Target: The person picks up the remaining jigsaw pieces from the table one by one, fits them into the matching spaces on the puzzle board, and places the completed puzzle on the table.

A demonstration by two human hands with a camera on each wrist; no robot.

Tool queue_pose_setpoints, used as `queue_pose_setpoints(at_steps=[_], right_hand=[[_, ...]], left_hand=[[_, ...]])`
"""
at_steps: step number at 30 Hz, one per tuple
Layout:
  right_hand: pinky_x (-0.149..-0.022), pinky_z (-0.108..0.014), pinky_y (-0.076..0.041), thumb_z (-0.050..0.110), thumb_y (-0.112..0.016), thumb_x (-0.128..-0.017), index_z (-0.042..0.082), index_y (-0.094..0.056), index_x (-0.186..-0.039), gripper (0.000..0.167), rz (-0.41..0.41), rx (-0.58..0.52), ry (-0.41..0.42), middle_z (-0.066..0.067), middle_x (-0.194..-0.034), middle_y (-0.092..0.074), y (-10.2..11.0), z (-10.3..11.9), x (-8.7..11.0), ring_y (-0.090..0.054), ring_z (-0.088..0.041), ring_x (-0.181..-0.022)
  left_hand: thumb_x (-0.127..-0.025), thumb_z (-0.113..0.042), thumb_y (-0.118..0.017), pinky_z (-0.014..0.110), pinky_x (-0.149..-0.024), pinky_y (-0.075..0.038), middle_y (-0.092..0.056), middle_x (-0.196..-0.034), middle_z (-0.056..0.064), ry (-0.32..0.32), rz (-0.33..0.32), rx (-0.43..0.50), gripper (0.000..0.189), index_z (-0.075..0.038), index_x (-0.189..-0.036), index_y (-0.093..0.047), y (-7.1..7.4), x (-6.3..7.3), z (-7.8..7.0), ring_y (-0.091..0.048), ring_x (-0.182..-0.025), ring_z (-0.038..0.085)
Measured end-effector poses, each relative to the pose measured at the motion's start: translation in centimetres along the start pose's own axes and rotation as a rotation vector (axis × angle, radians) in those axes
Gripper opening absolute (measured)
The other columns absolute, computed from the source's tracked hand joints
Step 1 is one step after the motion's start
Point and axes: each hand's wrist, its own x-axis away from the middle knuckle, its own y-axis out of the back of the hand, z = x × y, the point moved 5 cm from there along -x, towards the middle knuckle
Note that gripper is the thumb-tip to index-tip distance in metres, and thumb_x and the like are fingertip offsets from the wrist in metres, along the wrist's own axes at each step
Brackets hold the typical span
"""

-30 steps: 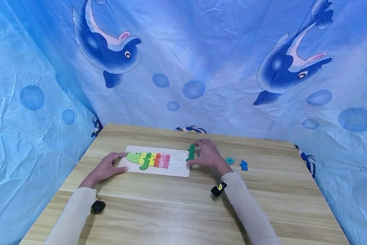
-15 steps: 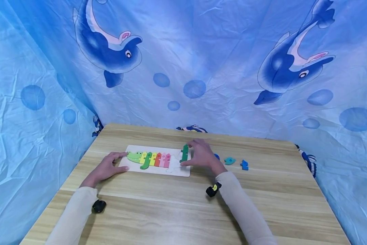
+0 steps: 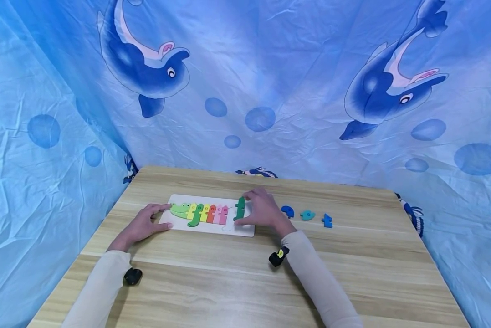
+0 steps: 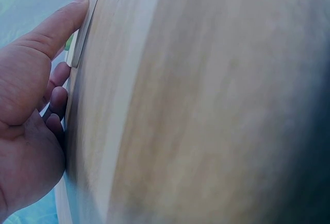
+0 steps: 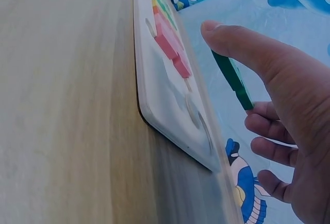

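Observation:
A white crocodile puzzle board (image 3: 196,231) lies on the table. Its left part holds a green crocodile head (image 3: 180,209) and colored body pieces, with pink ones (image 3: 221,214) at the right end of the row. My left hand (image 3: 140,223) rests on the board's left end, thumb at the front corner and a finger by the crocodile's head; the left wrist view shows the thumb (image 4: 62,23) straight along the edge. My right hand (image 3: 263,209) pinches a dark green puzzle piece (image 3: 240,208) between thumb and fingers, above the board's bare right part. In the right wrist view this piece (image 5: 233,80) is apart from the board.
To the right of my right hand, a dark blue piece (image 3: 287,211), a teal piece (image 3: 307,215) and a blue piece (image 3: 327,221) lie on the wooden table (image 3: 212,278). A blue dolphin-print cloth (image 3: 303,150) hangs behind the table and along its sides.
My right hand has carried the dark green piece leftward, from the board's right edge toward the pink pieces. The dark blue piece has come into sight behind it. My left hand stays put.

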Motion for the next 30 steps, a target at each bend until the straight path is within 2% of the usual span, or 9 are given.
queue_pose_setpoints(at_steps=[11, 20, 30], right_hand=[[-0.112, -0.057, -0.037, 0.07, -0.085, -0.067, 0.015, -0.063, -0.136, 0.091, -0.009, -0.007, 0.014, -0.003, -0.132, -0.061, -0.9, 0.6, -0.3, -0.046, -0.026, -0.134], [-0.113, -0.055, -0.037, 0.076, -0.08, -0.067, 0.015, -0.062, -0.138, 0.095, 0.036, -0.002, -0.012, -0.004, -0.134, -0.06, -2.1, 0.9, -0.7, -0.047, -0.026, -0.133], [-0.109, -0.051, -0.042, 0.077, -0.08, -0.066, 0.014, -0.061, -0.14, 0.099, 0.06, -0.002, -0.014, -0.003, -0.135, -0.058, -3.2, 1.3, -0.7, -0.048, -0.024, -0.13]], left_hand=[[-0.089, -0.032, -0.082, 0.067, -0.109, -0.035, -0.047, -0.144, 0.028, -0.008, -0.005, 0.0, 0.071, -0.002, -0.146, -0.054, 0.1, 0.1, -0.2, -0.04, -0.136, 0.05], [-0.089, -0.031, -0.081, 0.066, -0.109, -0.034, -0.048, -0.144, 0.028, -0.004, -0.002, -0.005, 0.07, -0.002, -0.146, -0.053, 0.1, 0.0, -0.3, -0.04, -0.136, 0.049], [-0.089, -0.032, -0.081, 0.067, -0.109, -0.034, -0.047, -0.144, 0.028, 0.003, 0.003, 0.003, 0.07, -0.003, -0.147, -0.053, 0.1, 0.0, -0.1, -0.039, -0.136, 0.049]])
